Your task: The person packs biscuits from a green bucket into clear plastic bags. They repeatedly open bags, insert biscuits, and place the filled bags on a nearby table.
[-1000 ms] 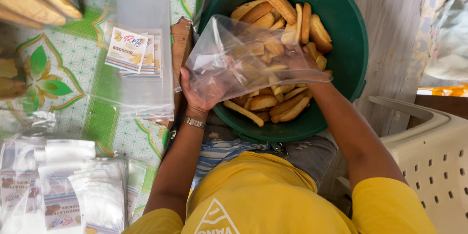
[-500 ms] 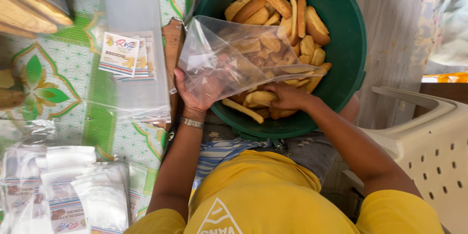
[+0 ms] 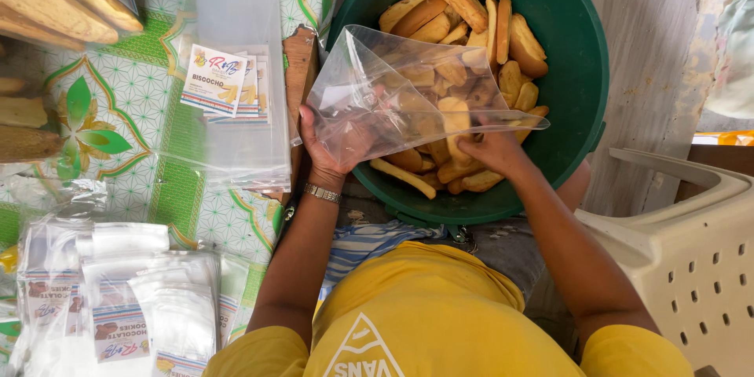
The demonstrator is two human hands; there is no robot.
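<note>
Left hand (image 3: 330, 145) under clear bag (image 3: 393, 90) — gripping

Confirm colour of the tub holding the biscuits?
Dark green tub, clearest in the head view.

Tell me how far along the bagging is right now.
Done: filled packs of biscuits lie at the table's top left. In hand: the left hand holds a clear bag over the green tub, while the right hand feeds a biscuit in. Left: many loose biscuits in the tub, plus empty bags.
</note>
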